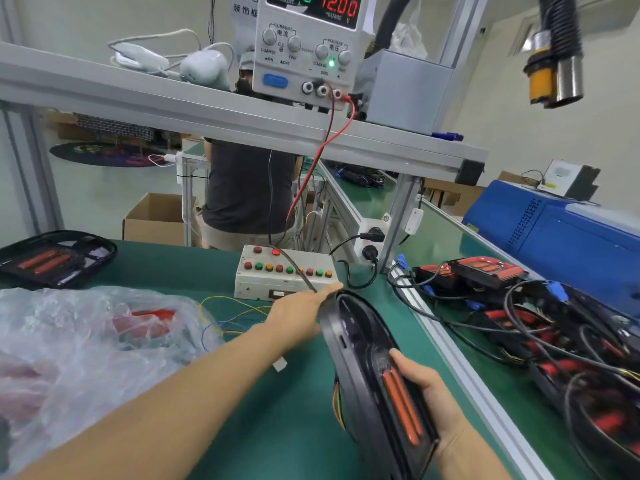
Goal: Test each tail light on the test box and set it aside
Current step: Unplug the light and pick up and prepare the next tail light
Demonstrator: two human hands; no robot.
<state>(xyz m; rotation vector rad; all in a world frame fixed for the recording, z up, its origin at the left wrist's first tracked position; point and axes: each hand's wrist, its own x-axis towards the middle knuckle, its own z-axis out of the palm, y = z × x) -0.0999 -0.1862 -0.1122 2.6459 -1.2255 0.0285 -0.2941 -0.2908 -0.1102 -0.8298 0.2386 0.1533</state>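
Observation:
A black tail light with orange-red strips stands tilted on edge above the green mat. My right hand grips its near end, thumb across the lens beside the strips. My left hand reaches forward with straight fingers lying along the light's far upper edge, close to the test box. The beige test box has a row of red, green and orange buttons, and one red lamp glows at its top. Thin coloured wires lie between box and bag.
A plastic bag with red parts lies at the left, another tail light behind it. A pile of tail lights and cables fills the right side. A power supply reading 12.00 stands on the shelf. A person stands behind the bench.

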